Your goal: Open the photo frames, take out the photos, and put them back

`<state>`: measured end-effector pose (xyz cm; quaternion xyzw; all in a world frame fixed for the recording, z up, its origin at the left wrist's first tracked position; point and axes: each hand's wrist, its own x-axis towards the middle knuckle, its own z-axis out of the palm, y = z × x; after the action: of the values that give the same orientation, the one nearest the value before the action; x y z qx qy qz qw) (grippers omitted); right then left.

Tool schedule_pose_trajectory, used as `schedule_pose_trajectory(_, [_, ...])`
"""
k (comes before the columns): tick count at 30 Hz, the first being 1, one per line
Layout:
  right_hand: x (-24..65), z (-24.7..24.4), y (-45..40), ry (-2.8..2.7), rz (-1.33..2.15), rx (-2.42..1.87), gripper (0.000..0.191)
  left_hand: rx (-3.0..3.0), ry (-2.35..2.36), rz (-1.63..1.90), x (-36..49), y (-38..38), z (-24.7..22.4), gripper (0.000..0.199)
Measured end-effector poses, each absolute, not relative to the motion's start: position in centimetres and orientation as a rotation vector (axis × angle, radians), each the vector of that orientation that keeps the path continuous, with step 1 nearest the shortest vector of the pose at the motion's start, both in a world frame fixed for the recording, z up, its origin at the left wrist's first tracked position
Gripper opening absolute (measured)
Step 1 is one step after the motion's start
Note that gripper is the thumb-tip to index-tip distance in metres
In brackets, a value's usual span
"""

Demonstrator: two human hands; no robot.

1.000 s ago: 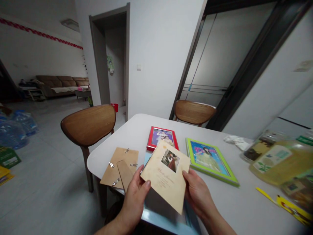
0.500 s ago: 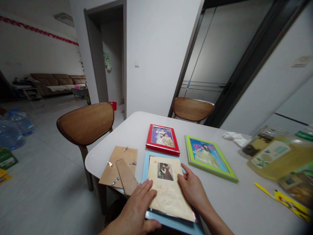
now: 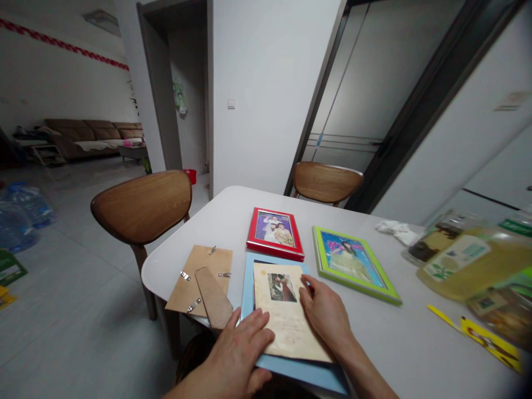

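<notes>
A cream printed sheet (image 3: 286, 327) with a small picture near its top lies over a light blue photo frame (image 3: 248, 277) at the table's near edge. My left hand (image 3: 245, 343) rests on the sheet's lower left side, fingers stretched out. At the sheet's upper right edge, my right hand (image 3: 326, 310) has its thumb and fingers closed on the border. Left of the blue frame is a brown backing board (image 3: 211, 266) with metal clips and a stand leg (image 3: 213, 296). A red photo frame (image 3: 276, 255) and a green photo frame (image 3: 353, 288) lie beyond.
On the right of the white table (image 3: 415, 343) stand a bottle of yellow liquid (image 3: 453, 260) and clear containers (image 3: 499, 310). A yellow cutter-like tool (image 3: 490, 341) and white tissue (image 3: 397, 230) lie nearby. Wooden chairs (image 3: 145, 208) stand around.
The sheet's lower edge has shifted up slightly over the blue frame, and the dark layer under it no longer shows there. My left hand has slid a little further onto the sheet.
</notes>
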<state>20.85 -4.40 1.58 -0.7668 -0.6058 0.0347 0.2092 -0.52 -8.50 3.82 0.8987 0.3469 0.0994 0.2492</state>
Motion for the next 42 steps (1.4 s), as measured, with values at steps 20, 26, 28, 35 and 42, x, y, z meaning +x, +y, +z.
schedule_pose_trajectory(20, [21.8, 1.8, -9.9, -2.055, 0.498, -1.755, 0.058, 2.464, 0.990, 0.209, -0.2, -8.9, 3.7, 0.026])
schedule_pose_trajectory(26, [21.6, 0.6, -9.6, -2.094, 0.303, -1.653, 0.024, 2.484, 0.993, 0.173, 0.0, -8.7, 3.5, 0.034])
schedule_pose_trajectory(28, [21.5, 0.4, -9.5, -2.133, 0.265, -1.630, 0.020, 2.473, 0.999, 0.214, 0.2, -8.6, 3.4, 0.042])
schedule_pose_trajectory(35, [19.9, 1.2, -8.8, -2.072, 0.184, -1.589, 0.019, 2.530, 0.894, 0.352, -1.9, -8.8, 4.3, 0.049])
schedule_pose_trajectory(42, [11.9, 3.9, -6.5, -2.165, 0.327, -1.448, 0.028, 2.464, 1.613, 0.544, -10.2, -5.4, 1.3, 0.056])
